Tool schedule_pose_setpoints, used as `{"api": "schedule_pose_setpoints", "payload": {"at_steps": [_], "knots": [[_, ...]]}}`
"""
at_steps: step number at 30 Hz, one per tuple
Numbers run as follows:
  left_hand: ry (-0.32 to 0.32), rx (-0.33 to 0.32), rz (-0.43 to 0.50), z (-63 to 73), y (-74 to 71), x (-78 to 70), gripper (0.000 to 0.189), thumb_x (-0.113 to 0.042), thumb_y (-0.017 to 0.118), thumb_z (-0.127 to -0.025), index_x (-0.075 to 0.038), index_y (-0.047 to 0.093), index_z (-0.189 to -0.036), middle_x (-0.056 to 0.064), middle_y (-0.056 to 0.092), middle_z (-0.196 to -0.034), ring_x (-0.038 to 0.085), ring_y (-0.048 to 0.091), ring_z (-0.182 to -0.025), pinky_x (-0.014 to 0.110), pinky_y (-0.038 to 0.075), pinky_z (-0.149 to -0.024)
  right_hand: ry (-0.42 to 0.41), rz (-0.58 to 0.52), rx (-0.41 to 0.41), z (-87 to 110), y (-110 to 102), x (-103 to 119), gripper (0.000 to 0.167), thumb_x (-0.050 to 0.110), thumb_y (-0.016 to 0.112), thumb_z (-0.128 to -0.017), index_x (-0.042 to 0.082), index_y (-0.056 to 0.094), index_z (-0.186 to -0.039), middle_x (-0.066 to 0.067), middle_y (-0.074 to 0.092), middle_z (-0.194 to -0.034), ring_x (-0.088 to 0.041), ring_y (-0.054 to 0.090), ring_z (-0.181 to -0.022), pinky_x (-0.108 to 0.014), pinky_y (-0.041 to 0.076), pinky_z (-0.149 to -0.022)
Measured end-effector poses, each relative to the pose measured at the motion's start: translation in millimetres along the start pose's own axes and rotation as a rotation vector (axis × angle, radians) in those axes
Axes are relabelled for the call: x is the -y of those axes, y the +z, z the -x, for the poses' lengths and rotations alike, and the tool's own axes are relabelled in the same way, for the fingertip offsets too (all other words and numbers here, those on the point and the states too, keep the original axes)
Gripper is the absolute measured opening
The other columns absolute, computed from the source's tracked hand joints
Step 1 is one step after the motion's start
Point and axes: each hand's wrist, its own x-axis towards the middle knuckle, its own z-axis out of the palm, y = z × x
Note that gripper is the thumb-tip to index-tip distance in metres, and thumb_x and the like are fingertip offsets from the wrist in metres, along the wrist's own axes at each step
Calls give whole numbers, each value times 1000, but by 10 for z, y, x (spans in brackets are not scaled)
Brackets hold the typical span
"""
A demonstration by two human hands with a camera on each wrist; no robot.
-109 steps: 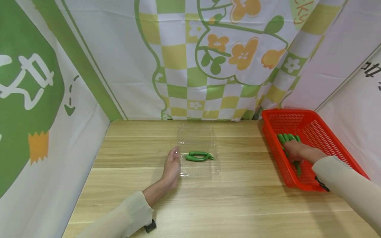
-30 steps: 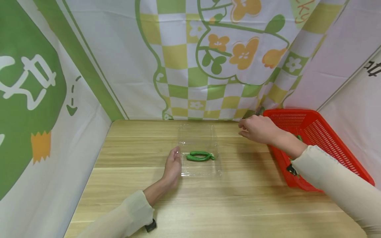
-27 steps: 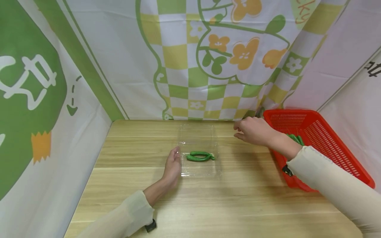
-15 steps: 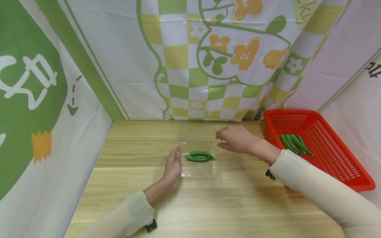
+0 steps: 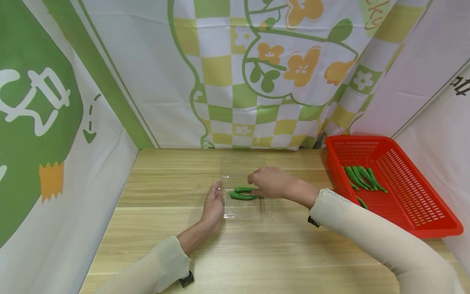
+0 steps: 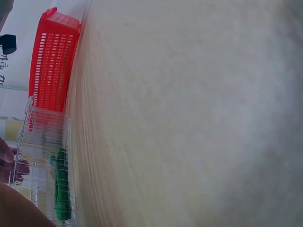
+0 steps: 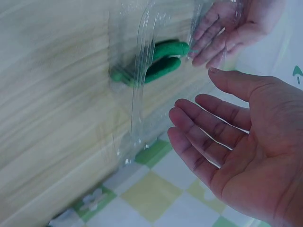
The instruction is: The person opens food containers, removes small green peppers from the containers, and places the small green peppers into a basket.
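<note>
Two green chilli peppers (image 5: 242,196) lie side by side in a clear plastic box (image 5: 242,214), its lid folded back towards the curtain. At the box's left side my left hand (image 5: 213,208) rests against the wall; through the plastic, the right wrist view shows its fingers (image 7: 208,40) extended. Above the box's right part is my right hand (image 5: 271,182), partly covering the peppers' stem ends in the head view. Its palm and loosely bent fingers hold nothing in the right wrist view. From the left wrist, the peppers (image 6: 61,189) show low in the box.
A red perforated basket (image 5: 422,163) stands at the table's right side, with several more green chilli peppers (image 5: 361,177) inside. The wooden table (image 5: 242,257) ends at a printed curtain (image 5: 257,90) behind, and white cloth walls flank both sides.
My right hand has left the basket and travelled left to a spot over the plastic box. The left hand and the two peppers in the box have stayed in place.
</note>
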Motion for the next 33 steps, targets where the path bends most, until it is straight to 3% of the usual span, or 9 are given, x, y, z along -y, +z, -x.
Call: {"api": "schedule_pose_setpoints", "payload": {"at_steps": [6, 11, 17, 22, 27, 33], "knots": [[-2, -11, -5, -11, 12, -6, 53, -5, 27, -112, 0, 24, -165, 17, 18, -175, 40, 9, -162, 56, 8, -134, -29, 17, 21, -196, 129, 90, 16, 27, 75, -100, 11, 73, -101, 1, 73, -92, -15, 66, -79, -40, 61, -75], [-4, -20, -11, -13, 19, -12, 52, -5, 27, -113, 1, 24, -164, 18, 19, -175, 39, 9, -163, 55, 8, -134, -7, 41, 45, -289, 170, 197, 19, 27, 78, -97, 17, 65, -90, 5, 63, -81, -13, 54, -73, -34, 52, -66], [-2, -28, 0, -16, 27, -12, 52, -5, 27, -113, 1, 25, -164, 18, 20, -175, 38, 9, -163, 54, 8, -134, 21, 101, 1, -376, 283, 279, 24, 29, 81, -94, 19, 62, -85, 1, 67, -86, -18, 63, -79, -40, 59, -70], [-2, -42, -3, -16, 32, -9, 52, -4, 28, -112, 1, 27, -164, 19, 22, -174, 38, 11, -163, 54, 9, -134, 33, 149, -24, -396, 367, 341, 20, 30, 77, -98, 15, 67, -90, -6, 73, -94, -23, 70, -84, -43, 64, -74], [1, -36, -4, -23, 27, 6, 52, -6, 29, -113, 2, 26, -164, 19, 21, -175, 39, 10, -163, 54, 8, -134, 43, 193, -49, -418, 458, 381, 18, 28, 71, -101, 13, 70, -93, -8, 75, -96, -24, 71, -84, -44, 64, -70], [12, -40, 10, -31, 24, 15, 51, -6, 29, -113, 3, 26, -164, 19, 22, -174, 39, 10, -163, 54, 8, -134, 30, 170, -57, -459, 574, 409, 18, 16, 73, -95, 19, 66, -80, -3, 74, -90, -19, 66, -77, -39, 63, -63]]}}
